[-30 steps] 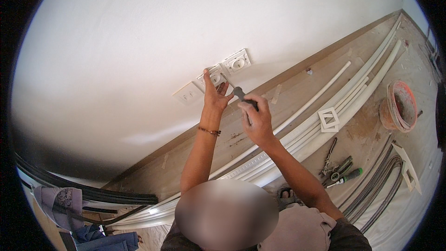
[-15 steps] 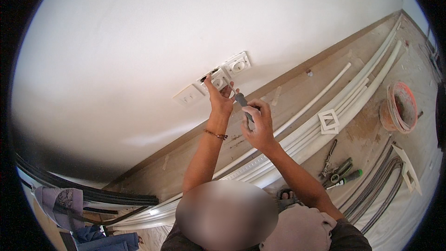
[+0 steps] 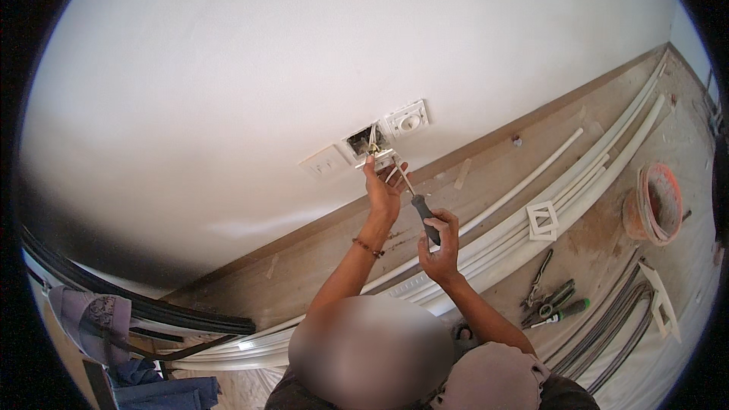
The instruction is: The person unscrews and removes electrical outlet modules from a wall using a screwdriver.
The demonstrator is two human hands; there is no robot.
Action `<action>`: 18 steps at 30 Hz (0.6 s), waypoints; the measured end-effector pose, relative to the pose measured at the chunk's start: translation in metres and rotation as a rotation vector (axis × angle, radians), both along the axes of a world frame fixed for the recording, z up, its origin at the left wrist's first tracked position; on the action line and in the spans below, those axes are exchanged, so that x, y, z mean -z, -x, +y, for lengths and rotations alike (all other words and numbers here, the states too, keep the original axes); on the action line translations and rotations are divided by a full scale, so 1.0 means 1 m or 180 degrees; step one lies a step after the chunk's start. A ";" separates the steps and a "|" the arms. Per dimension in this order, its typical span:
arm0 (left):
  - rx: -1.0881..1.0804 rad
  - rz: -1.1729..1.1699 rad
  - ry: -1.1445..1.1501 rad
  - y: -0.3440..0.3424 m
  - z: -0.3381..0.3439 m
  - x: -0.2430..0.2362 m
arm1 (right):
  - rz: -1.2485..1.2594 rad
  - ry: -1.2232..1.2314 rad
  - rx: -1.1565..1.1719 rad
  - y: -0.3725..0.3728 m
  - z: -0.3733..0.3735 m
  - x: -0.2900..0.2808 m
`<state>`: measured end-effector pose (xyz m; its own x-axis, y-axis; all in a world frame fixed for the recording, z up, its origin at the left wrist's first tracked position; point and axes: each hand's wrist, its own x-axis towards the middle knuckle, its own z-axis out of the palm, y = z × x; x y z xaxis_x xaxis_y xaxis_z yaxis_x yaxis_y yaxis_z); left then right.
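My left hand (image 3: 385, 191) grips a white wall socket (image 3: 377, 159), which is tilted out of its opening. Wires run from the socket back into the dark wall box (image 3: 365, 142) behind it. In my right hand (image 3: 440, 247) is a screwdriver (image 3: 426, 216) with a dark grey handle, its shaft pointing up and left to the socket's right side. Whether the tip sits in a screw is too small to tell. Another socket (image 3: 410, 121) is set in the wall to the right of the opening, and a white double plate (image 3: 324, 163) is on its left.
Long white pipes (image 3: 486, 243) lie on the floor along the wall. White frames (image 3: 542, 221) rest on them. Pliers (image 3: 541, 273) and a green-ended screwdriver (image 3: 569, 310) lie at right, near an orange bucket (image 3: 659, 201) and grey flexible conduit (image 3: 600, 326). Black tubing (image 3: 152, 311) lies at left.
The socket has come out of the wall and tilted down, baring the box and its wires. Both hands have moved back with it, and the screwdriver has shifted along.
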<state>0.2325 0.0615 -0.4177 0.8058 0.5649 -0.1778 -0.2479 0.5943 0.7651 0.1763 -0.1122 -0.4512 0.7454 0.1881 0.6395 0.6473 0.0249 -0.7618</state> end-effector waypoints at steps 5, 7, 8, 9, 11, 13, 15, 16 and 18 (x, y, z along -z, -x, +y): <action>-0.0077 0.0004 0.0154 0.008 -0.004 -0.019 | -0.0037 0.0014 -0.0002 -0.007 -0.001 -0.001; -0.0073 0.0041 0.0255 0.012 -0.001 -0.028 | -0.0068 0.0049 -0.0033 -0.009 0.002 -0.002; -0.0070 0.0111 0.0300 0.012 0.002 -0.034 | -0.0060 0.0054 -0.0067 -0.009 0.003 -0.006; -0.0068 0.0182 0.0346 0.012 0.005 -0.037 | -0.0052 0.0059 -0.0102 -0.009 0.003 -0.012; 0.0100 0.0186 0.0135 0.011 0.016 -0.037 | -0.0026 0.0037 -0.0154 -0.010 0.002 -0.017; 0.0189 0.0127 0.0032 0.013 0.019 -0.031 | 0.0008 -0.0021 -0.0192 -0.009 0.002 -0.018; 0.0195 0.0011 0.0034 0.013 0.011 -0.023 | -0.0029 -0.0080 -0.0062 -0.005 0.000 -0.010; 0.0082 -0.0010 0.0187 0.013 0.006 -0.019 | -0.0047 -0.0111 0.0000 -0.002 -0.002 -0.005; -0.0106 -0.0076 0.0524 0.006 -0.010 -0.011 | 0.0203 -0.0168 0.0017 0.002 -0.008 0.000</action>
<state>0.2263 0.0517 -0.4064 0.7922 0.5561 -0.2512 -0.2864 0.7024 0.6517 0.1744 -0.1199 -0.4515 0.7859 0.1512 0.5996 0.5978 0.0628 -0.7992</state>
